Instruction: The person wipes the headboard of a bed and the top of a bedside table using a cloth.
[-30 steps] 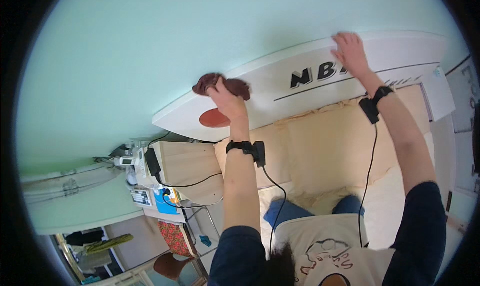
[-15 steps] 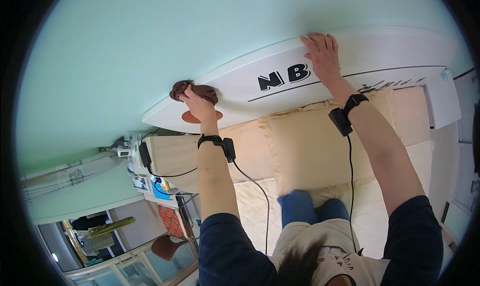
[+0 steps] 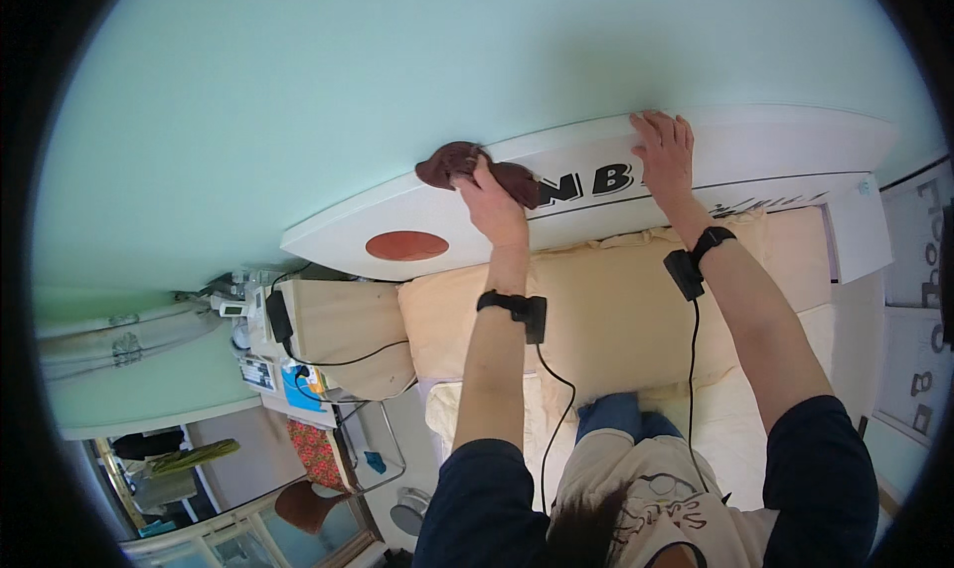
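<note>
A crumpled dark brown cloth (image 3: pixel 455 162) lies on the top edge of a long white headboard (image 3: pixel 343 235) against the pale green wall. My left hand (image 3: pixel 494 205) is closed on that cloth and presses it to the board, just left of the black letters. Farther right, my right hand (image 3: pixel 666 151) holds no object; its fingers are spread and rest over the board's top edge. On the board's left part, a reddish-brown oval (image 3: pixel 407 245) shows uncovered. Black straps with small boxes and cables sit on both my wrists.
Beige pillows (image 3: pixel 606 310) lean below the headboard, on the bed where I kneel. A light wooden bedside cabinet (image 3: pixel 343 320) stands at its left. Beyond are a flower-patterned seat (image 3: pixel 316 451), a brown chair (image 3: pixel 306 506) and a window-like glazed frame (image 3: pixel 248 538).
My left hand and the cloth have slid right along the headboard's top edge, uncovering the whole oval. My right hand stays on the edge. The view has shifted slightly.
</note>
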Demonstrator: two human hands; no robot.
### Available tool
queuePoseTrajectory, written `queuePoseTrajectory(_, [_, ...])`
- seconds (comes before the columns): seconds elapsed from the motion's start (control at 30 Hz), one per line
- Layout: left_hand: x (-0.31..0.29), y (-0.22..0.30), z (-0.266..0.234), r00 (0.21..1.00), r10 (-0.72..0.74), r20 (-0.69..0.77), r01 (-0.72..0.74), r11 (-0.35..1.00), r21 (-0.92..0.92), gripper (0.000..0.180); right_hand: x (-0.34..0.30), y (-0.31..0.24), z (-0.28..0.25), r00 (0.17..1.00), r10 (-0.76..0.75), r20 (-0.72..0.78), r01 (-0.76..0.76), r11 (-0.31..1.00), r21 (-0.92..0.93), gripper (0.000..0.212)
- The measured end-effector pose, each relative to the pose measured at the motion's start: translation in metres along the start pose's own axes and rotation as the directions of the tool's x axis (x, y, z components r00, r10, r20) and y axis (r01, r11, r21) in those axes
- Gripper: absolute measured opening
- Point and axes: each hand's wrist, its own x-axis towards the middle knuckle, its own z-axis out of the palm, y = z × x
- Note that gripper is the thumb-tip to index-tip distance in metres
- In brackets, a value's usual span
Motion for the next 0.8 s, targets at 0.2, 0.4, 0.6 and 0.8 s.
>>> queuePoseTrajectory(0.2, [-0.011, 0.008, 0.004, 0.992, -0.049, 0.119, 0.065, 0.989, -0.135, 0.073, -0.001, -0.002, -0.008, 0.999, -0.016, 0.046, 0.016, 1.0, -0.006, 0.053])
queuePoseTrajectory(0.4, [-0.01, 0.013, 0.005, 0.997, -0.061, 0.038, 0.068, 0.972, -0.226, 0.067, 0.0, 0.003, -0.007, 0.999, -0.024, 0.04, 0.025, 1.0, -0.017, 0.051])
queuePoseTrajectory(0.6, [-0.018, 0.017, -0.014, 0.994, -0.073, 0.085, 0.101, 0.914, -0.393, 0.056, 0.001, 0.005, -0.004, 0.998, -0.044, 0.05, 0.045, 0.999, -0.014, 0.052])
queuePoseTrajectory(0.8, [-0.078, 0.025, -0.047, 0.986, -0.12, 0.113, 0.163, 0.812, -0.56, 0.05, -0.005, 0.017, 0.002, 0.994, -0.094, 0.054, 0.094, 0.996, 0.002, 0.054])
